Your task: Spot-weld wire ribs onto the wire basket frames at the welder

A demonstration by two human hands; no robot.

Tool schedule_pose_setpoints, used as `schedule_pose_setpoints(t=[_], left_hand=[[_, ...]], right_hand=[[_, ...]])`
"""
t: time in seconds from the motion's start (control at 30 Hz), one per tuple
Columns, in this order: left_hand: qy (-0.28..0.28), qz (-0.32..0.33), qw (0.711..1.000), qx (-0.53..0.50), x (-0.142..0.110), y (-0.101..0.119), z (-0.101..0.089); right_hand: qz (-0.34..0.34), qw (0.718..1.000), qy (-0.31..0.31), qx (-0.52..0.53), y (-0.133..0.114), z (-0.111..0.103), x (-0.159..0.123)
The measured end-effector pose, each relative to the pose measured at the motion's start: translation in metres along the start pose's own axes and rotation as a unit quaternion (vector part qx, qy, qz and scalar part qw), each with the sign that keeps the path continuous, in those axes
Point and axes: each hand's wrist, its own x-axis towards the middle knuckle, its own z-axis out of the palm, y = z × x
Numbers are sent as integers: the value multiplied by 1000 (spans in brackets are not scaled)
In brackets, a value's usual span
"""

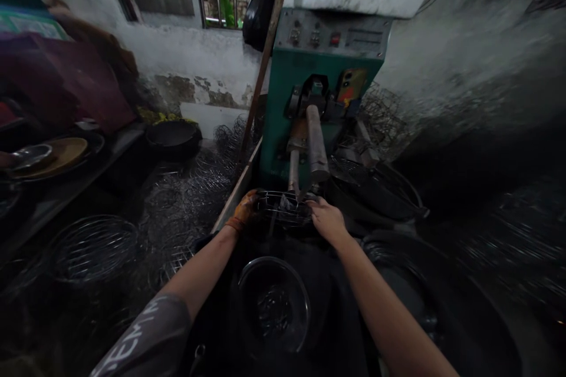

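A round wire rack (283,215) is held level between my two hands, below the arms of a green spot welding machine (283,76). My left hand (246,207), in an orange-brown glove, is closed on the rack's left rim. On the opposite rim, the bare fingers of my right hand (325,218) are closed. The machine's lower electrode arm (293,171) and thicker upper arm (317,144) reach out over the rack's far edge. Whether the tip touches the wire I cannot tell. Under my forearms stands a dark round bowl (274,306) with small shiny pieces inside.
Tangled wire racks (190,188) heap on the left, with another round rack (95,247) nearer me. Dark pans (380,188) stand to the right. A wooden pole (267,53) leans beside the machine. At far left, a person's hand (6,160) shows near a shiny disc.
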Motion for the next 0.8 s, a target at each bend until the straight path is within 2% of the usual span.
schedule_pose_setpoints(t=[0.27,0.43,0.5,0.6,0.7,0.8], left_hand=[[5,67,995,67,-11,28,-22],[-14,117,989,89,-13,50,-24],[-32,138,985,98,-13,56,-24],[-29,157,982,103,-13,64,-21],[-18,182,979,92,-13,67,-18],[-33,196,975,97,-13,69,-17]], right_hand=[[4,998,30,56,18,23,-7],[15,997,46,58,24,21,-23],[8,995,76,70,23,17,-28],[1,991,102,90,15,15,-32],[13,991,88,103,6,17,-33],[22,990,73,117,2,19,-34]])
